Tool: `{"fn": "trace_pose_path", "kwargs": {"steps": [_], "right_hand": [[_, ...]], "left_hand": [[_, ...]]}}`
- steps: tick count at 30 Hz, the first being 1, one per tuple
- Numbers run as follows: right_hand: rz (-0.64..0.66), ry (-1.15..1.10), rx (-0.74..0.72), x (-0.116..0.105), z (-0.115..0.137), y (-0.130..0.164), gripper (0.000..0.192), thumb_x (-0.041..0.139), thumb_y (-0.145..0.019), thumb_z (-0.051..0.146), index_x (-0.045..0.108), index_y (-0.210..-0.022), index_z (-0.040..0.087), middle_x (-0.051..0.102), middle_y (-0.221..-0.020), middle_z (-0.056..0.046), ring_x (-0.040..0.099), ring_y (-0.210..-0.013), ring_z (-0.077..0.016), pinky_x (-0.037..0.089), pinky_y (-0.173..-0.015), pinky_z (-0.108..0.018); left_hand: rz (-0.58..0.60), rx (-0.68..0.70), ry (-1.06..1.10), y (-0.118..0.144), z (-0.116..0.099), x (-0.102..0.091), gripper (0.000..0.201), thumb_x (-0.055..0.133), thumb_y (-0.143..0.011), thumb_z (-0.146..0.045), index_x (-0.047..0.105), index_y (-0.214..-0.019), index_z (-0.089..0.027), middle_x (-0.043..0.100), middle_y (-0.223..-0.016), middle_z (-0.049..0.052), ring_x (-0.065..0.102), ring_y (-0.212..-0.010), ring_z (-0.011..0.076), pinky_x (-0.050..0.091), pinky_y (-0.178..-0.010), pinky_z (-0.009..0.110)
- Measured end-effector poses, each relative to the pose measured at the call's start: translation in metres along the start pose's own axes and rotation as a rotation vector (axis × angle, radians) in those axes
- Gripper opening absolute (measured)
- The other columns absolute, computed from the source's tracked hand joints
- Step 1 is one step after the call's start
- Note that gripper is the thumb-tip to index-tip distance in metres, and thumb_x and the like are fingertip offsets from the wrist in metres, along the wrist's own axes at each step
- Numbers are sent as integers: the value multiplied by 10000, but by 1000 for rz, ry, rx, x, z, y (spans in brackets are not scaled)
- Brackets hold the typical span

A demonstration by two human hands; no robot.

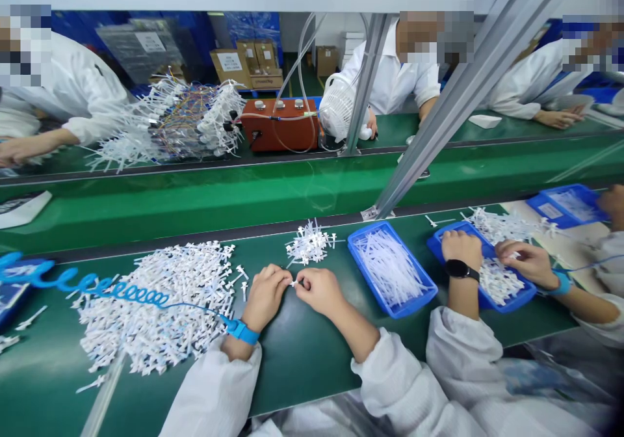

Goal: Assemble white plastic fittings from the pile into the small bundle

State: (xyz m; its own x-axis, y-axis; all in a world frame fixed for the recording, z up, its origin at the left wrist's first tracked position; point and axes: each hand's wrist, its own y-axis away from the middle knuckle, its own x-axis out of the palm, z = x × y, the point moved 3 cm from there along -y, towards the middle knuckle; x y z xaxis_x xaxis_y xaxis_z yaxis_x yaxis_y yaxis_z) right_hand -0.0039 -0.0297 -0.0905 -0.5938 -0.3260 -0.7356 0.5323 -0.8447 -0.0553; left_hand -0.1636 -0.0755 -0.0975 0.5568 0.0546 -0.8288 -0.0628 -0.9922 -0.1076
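A small white plastic part [294, 283] sits at the centre of the frame, pinched between the fingertips of both hands just above the green desk [302, 352]. The left hand [266, 296] has its grip pressed together on the part's left end, fingers curled in, and the right hand [319, 290] closes its grip on the right end, so the two hands nearly touch. A blue wrist strap [242, 330] circles the left wrist, and its blue coiled cord [97, 286] runs off to the left edge of the frame.

Left of the hands, a large heap of white parts [160, 307] spreads over the desk. Just above the hands lies a smaller pile of white parts [309, 244]. To the right of the hands stands a blue tray [361, 264] filled with thin white tubes [390, 266].

Further right, a co-worker's two hands [461, 248] rest in a second blue tray [507, 304] of white parts; one wrist wears a black watch [459, 269].

Across the upper half of the frame, past a green conveyor belt [273, 196], other people in white coats sit at a far desk with an orange box [280, 125], a small white fan [337, 106] and a tangle of white parts and coloured wires [170, 121].
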Motion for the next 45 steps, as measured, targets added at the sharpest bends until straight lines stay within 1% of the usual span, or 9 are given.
{"fn": "trace_pose_path", "kwargs": {"steps": [6,14,22,28,32,37,42,45], "right_hand": [[22,23,11,0,1,1,81,626,-794,255,689,-829,220,641,-680,37,555,-647,-100,312,-619,-205],[30,65,16,0,2,1,69,628,-802,273,680,-824,233,654,-700,42,570,-659,-102,303,-614,-211],[96,192,21,3,3,1,132,578,-862,325,669,-895,234,697,-833,1,620,-753,-144,347,-658,-232],[87,262,1,6,3,2,148,545,-899,328,643,-935,223,704,-895,-20,637,-802,-162,372,-693,-238],[92,258,-6,4,5,2,154,536,-907,323,644,-949,222,706,-910,-23,639,-816,-163,377,-697,-237],[84,195,0,0,4,2,161,558,-899,330,668,-997,266,707,-922,5,636,-811,-152,381,-698,-232],[113,169,2,-1,3,2,202,526,-921,345,700,-989,268,708,-925,-8,632,-814,-150,387,-707,-229],[128,180,-10,-3,3,2,227,504,-934,361,693,-1018,268,709,-937,-9,637,-832,-155,403,-728,-236]], "left_hand": [[3,11,-33,-1,0,1,277,394,-983,-354,641,-920,-245,594,-930,39,530,-890,195,386,-764,343],[28,7,-62,-3,-2,1,256,419,-976,-342,648,-901,-257,608,-931,25,535,-877,196,368,-754,340],[25,20,-149,-2,-3,5,238,437,-971,-328,656,-908,-260,617,-926,27,519,-866,199,361,-761,347],[12,41,-197,-2,-4,7,207,460,-966,-318,651,-906,-265,623,-925,25,513,-870,211,347,-755,352],[26,43,-221,-2,-5,7,196,461,-965,-300,638,-891,-260,624,-920,22,507,-869,214,338,-756,352],[9,44,-228,-1,-7,6,186,452,-964,-271,614,-878,-242,613,-915,28,501,-868,219,337,-757,348],[14,44,-202,0,-7,5,233,403,-981,-290,607,-885,-229,602,-916,36,506,-871,212,339,-763,347],[28,31,-206,0,-7,4,263,380,-985,-301,612,-887,-224,603,-919,38,512,-872,210,345,-767,348]]}}
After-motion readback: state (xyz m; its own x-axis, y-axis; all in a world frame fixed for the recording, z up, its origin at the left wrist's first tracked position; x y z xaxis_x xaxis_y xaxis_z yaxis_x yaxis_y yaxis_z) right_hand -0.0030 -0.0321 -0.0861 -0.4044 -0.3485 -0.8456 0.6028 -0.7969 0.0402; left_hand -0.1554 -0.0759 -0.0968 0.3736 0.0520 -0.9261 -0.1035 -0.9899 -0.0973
